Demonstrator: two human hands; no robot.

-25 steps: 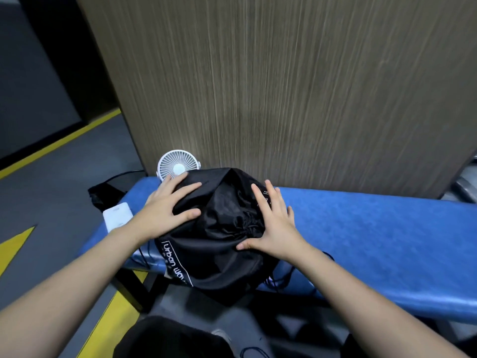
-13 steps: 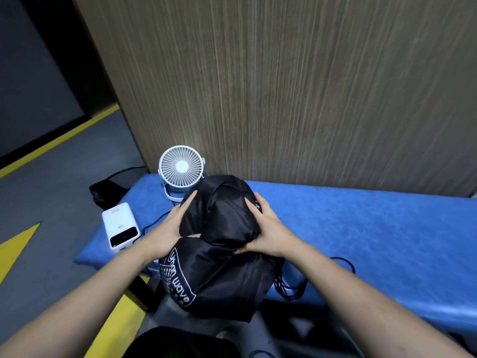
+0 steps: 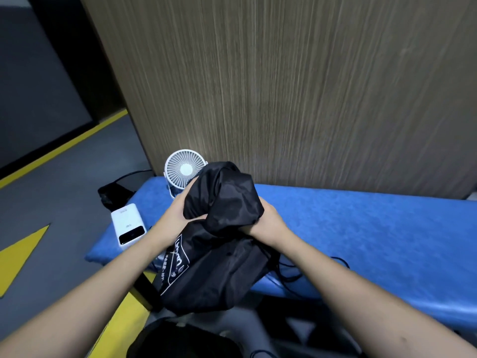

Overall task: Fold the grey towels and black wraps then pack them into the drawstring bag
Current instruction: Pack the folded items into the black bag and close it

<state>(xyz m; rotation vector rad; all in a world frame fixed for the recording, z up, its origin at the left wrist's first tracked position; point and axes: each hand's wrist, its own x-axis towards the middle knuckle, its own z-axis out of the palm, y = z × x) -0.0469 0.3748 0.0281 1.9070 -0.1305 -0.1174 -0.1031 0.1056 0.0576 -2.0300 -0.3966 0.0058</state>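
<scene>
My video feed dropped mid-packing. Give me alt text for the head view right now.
Both hands, left hand and right hand, grip the bunched upper part of a black drawstring bag over the near edge of a blue padded bench. A white desk fan and white power bank sit at the bench's left end.

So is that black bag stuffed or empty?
Stuffed, it seems: the bag bulges where the left hand and right hand grip its upper part. What is inside cannot be seen.
</scene>
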